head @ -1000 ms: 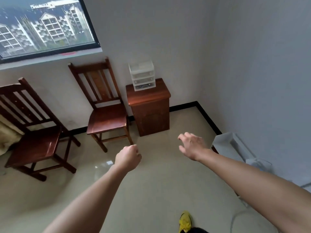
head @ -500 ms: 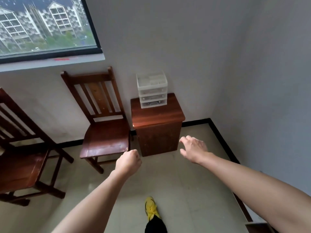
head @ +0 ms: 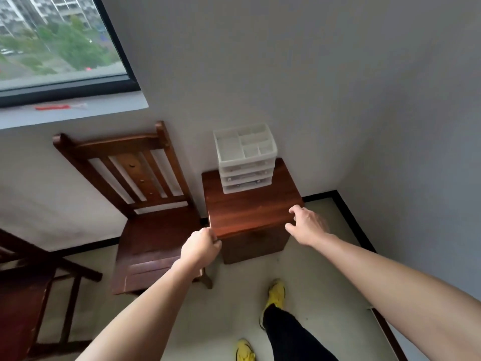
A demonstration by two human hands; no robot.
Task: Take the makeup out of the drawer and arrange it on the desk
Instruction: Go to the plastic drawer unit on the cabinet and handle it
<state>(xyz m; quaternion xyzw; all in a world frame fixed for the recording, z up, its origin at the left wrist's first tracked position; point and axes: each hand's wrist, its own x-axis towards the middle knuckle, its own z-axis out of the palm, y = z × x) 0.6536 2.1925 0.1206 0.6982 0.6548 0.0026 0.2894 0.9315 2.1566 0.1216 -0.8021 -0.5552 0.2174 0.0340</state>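
A white plastic drawer organizer (head: 245, 158) with three shut drawers and an open compartment tray on top stands at the back of a small dark wooden cabinet (head: 250, 212) in the room's corner. Dim items show through the drawer fronts. My left hand (head: 200, 246) is curled into a fist at the cabinet's front left corner. My right hand (head: 307, 224) hovers with fingers spread over the front right corner, holding nothing.
A wooden chair (head: 145, 204) stands right next to the cabinet on its left, and part of another chair (head: 31, 282) is at the far left. Walls close in behind and to the right. My yellow shoes (head: 276, 293) are on the beige floor below.
I have walked up to the cabinet; it and the organizer now loom much closer. Both hands have reached forward to the cabinet's front edge.
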